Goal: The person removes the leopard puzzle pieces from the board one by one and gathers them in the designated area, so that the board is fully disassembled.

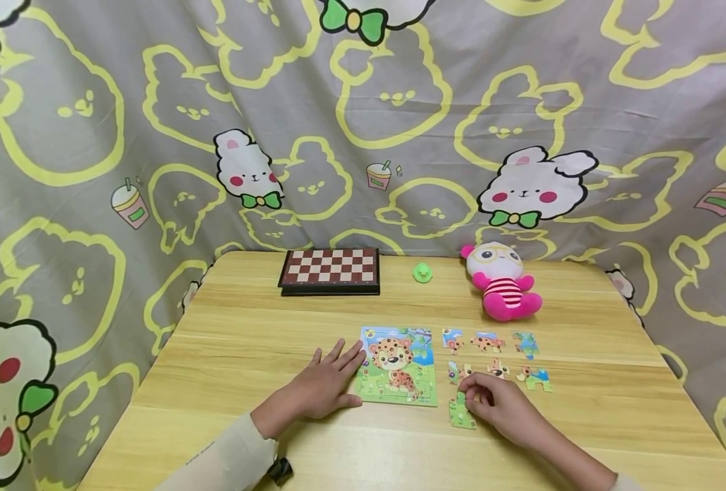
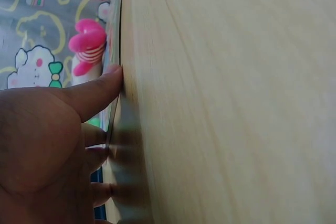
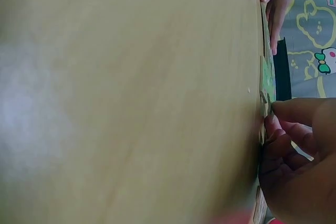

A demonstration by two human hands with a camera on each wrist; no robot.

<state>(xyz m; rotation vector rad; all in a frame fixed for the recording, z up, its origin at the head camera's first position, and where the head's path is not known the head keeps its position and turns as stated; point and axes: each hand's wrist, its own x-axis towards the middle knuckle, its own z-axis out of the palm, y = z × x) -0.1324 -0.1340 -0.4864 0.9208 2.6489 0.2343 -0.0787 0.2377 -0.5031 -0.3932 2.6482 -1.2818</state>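
Note:
A square leopard puzzle board (image 1: 402, 390) lies flat on the wooden table. At its left edge my left hand (image 1: 326, 385) rests with the fingers spread, fingertips on the edge and thumb (image 2: 105, 90) along the near corner. To the right of the board, my right hand (image 1: 504, 407) pinches a thin puzzle piece between thumb and forefinger, the other fingers curled in. Mostly hidden by the fingers, this piece overlaps a green puzzle piece (image 1: 462, 416) on the table. Just beyond the right hand lie several loose puzzle pieces in rows, such as a blue-and-orange one (image 1: 488, 342).
At the back of the table (image 1: 215, 327) stands a brown-and-white checkered board box (image 1: 330, 269). A small green duck toy (image 1: 422, 273) and a pink plush panda (image 1: 504, 290) sit to its right. Behind the table hangs a grey patterned curtain (image 1: 313, 102).

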